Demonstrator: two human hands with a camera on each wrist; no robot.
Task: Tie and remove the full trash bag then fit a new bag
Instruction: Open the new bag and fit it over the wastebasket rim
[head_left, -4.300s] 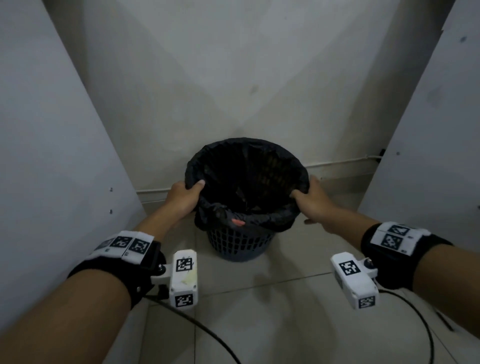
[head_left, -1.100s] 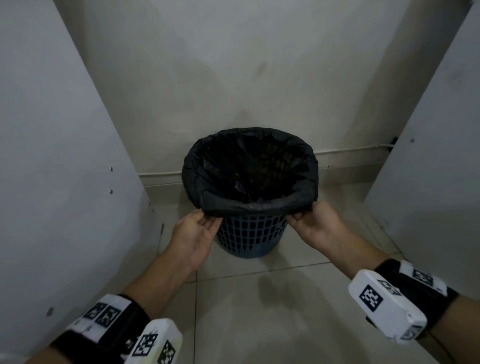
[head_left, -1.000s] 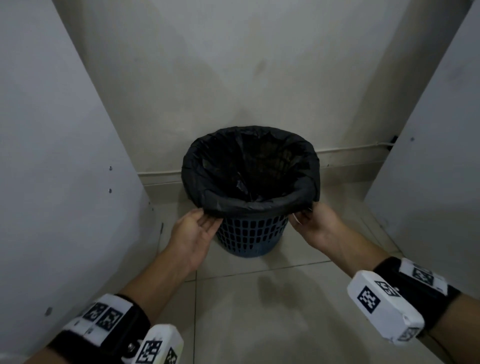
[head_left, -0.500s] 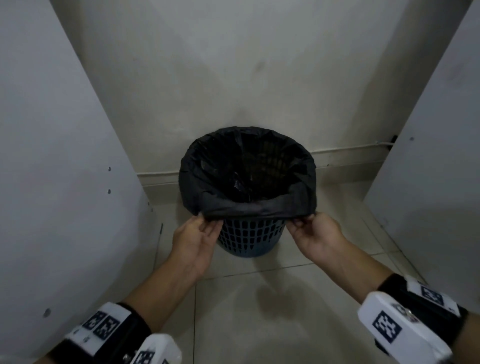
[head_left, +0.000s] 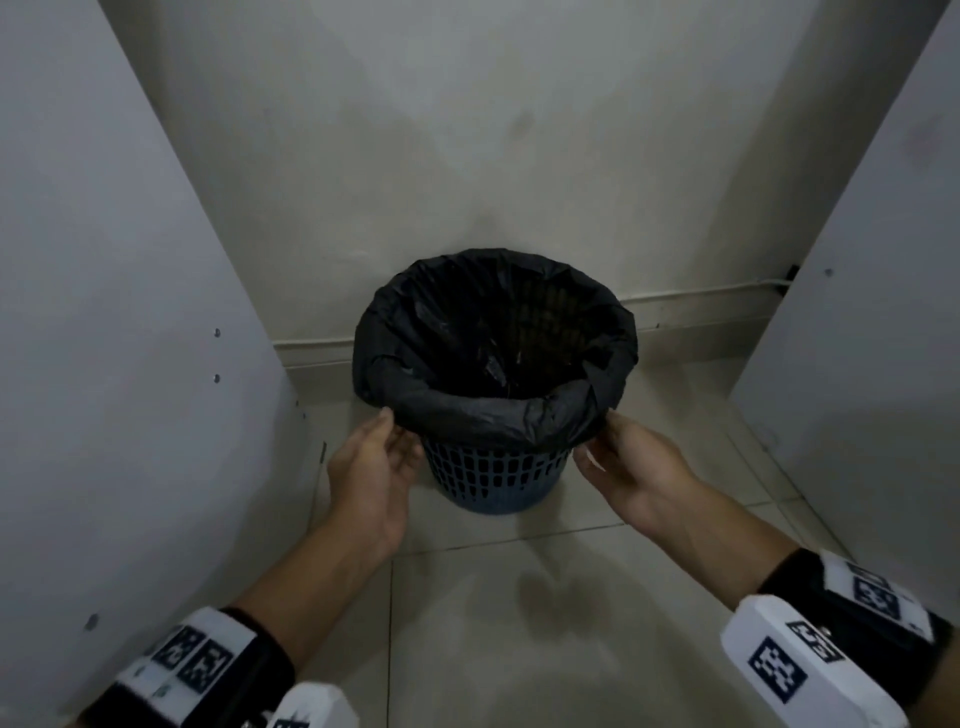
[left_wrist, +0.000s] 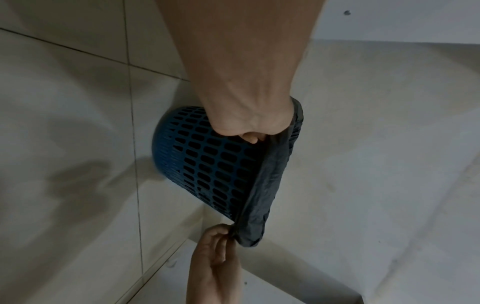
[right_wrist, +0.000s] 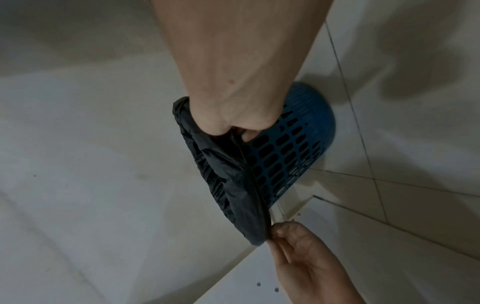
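A blue perforated trash basket stands on the tiled floor against the back wall. A black trash bag lines it, its mouth folded down over the rim. My left hand pinches the bag's folded edge at the near left of the rim. My right hand pinches the same edge at the near right. In the left wrist view the bag's hem stretches taut from my left hand to my right hand. The right wrist view shows the bag over the basket.
White panels stand close on the left and on the right, so the basket sits in a narrow nook. A thin conduit runs along the foot of the back wall. Bare floor tiles lie between me and the basket.
Since 4.3 s ago both hands dropped from the rim's sides to the near fold of the bag. Over the last second they have pulled the hem slightly down and toward me.
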